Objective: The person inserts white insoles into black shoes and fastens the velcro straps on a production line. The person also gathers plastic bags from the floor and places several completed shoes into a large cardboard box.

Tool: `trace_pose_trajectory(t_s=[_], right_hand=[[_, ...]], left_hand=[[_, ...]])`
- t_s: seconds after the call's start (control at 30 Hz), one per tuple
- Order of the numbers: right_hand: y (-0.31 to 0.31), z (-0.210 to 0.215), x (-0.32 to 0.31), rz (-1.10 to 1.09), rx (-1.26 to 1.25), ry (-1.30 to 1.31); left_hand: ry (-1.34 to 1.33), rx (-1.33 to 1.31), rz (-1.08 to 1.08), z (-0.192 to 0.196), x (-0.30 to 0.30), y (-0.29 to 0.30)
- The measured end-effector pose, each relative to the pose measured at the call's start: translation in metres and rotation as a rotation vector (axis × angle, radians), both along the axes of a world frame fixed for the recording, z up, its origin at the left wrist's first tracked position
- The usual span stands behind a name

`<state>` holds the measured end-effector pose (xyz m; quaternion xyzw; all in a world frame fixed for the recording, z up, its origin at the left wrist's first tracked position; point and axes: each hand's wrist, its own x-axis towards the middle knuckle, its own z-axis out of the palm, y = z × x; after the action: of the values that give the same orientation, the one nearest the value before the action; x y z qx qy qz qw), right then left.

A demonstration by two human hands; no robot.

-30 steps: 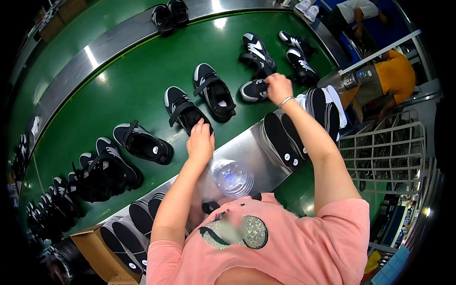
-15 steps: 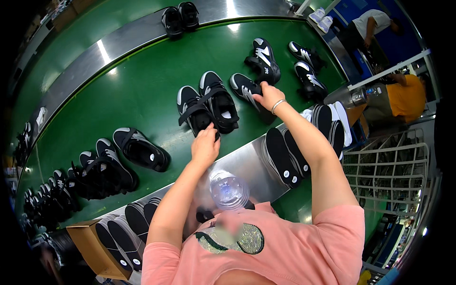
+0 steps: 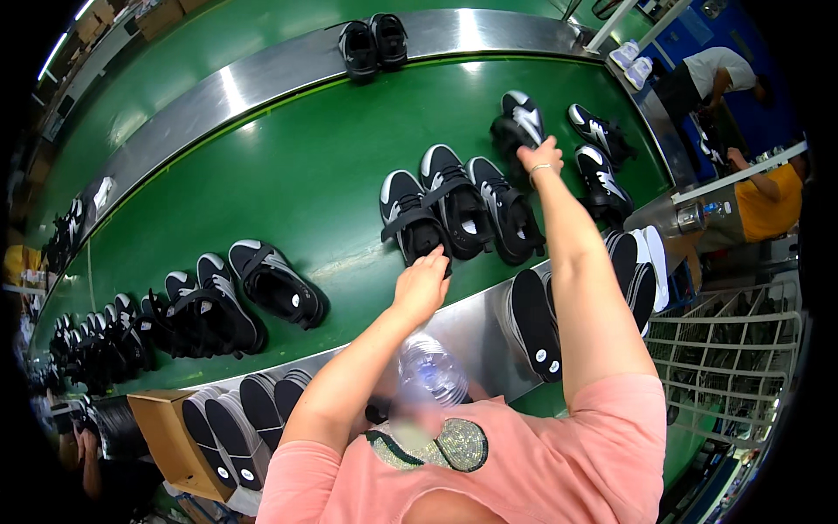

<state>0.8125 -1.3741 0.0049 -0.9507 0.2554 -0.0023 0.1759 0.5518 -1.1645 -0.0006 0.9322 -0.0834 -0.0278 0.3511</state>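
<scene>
Three black-and-grey sneakers stand side by side on the green conveyor belt, toes pointing away from me. My left hand point(image 3: 421, 286) grips the left sneaker point(image 3: 403, 205) at its heel, fingers in the opening. The middle sneaker point(image 3: 454, 196) has a loose strap that reaches across toward the left one. To their right is the third sneaker point(image 3: 504, 210). Farther off, my right hand point(image 3: 541, 159) is closed on the heel end of another sneaker point(image 3: 521, 120), slightly blurred. Two more sneakers, an upper one point(image 3: 598, 131) and a lower one point(image 3: 604, 179), lie right of it.
Several sneakers point(image 3: 209, 301) line the belt's left side. Stacked black insoles point(image 3: 534, 323) rest on the metal ledge; more stand by a cardboard box point(image 3: 166, 437). A clear plastic bottle point(image 3: 432, 371) is near my chest. A wire rack point(image 3: 733, 358) and two people are at right.
The sneaker my right hand held now stands beside the pair, released. That hand has moved away from me to the farther sneaker. My left hand stays at the left sneaker's heel.
</scene>
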Motion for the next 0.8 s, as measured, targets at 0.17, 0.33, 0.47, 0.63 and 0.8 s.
trace_pose_trajectory(t_s=[0.17,0.33,0.47,0.63,0.8], right_hand=[[0.027,0.064,-0.023,0.12,1.136,-0.445],[0.073,0.103,-0.139,0.282,1.695,0.299],[0.089,0.037,-0.191,0.129,1.487,0.673],[0.076,0.0,-0.209,0.372,1.045,0.498],[0.044,0.032,-0.238,0.768,0.615,0.057]], left_hand=[[-0.083,0.08,0.189,0.003,-0.024,0.022],[-0.092,0.101,0.291,-0.003,-0.04,0.04],[-0.018,0.108,0.281,0.005,-0.047,0.036],[-0.121,-0.009,0.211,0.004,-0.058,0.044],[-0.266,-0.198,0.363,-0.001,-0.068,0.06]])
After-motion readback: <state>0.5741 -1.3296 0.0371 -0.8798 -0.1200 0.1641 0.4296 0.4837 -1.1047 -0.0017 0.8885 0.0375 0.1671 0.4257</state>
